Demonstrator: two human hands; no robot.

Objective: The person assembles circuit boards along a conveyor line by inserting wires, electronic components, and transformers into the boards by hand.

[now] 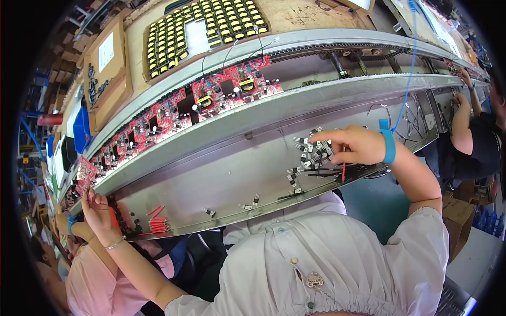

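My right hand (350, 145), with a blue wrist strap (389, 145), hovers over a loose heap of small black transistors (305, 160) on the steel bench (221, 168). Its thumb and forefinger are pinched at a transistor on top of the heap, and a thin red tube (343, 171) sticks down from under the palm. My left hand (97, 210), wearing a thin bracelet, reaches far left. Its fingertips close on the lower edge of a tilted red circuit board (85, 174), beside a pile of black parts (124, 221).
A row of red circuit boards (211, 97) rides the conveyor behind the bench. Beyond it lies a tray of yellow-and-black coils (211, 23). Red tube pieces (157, 224) and stray transistors (250, 203) sit near the front edge. A person in pink works at my left, another at far right (474, 137).
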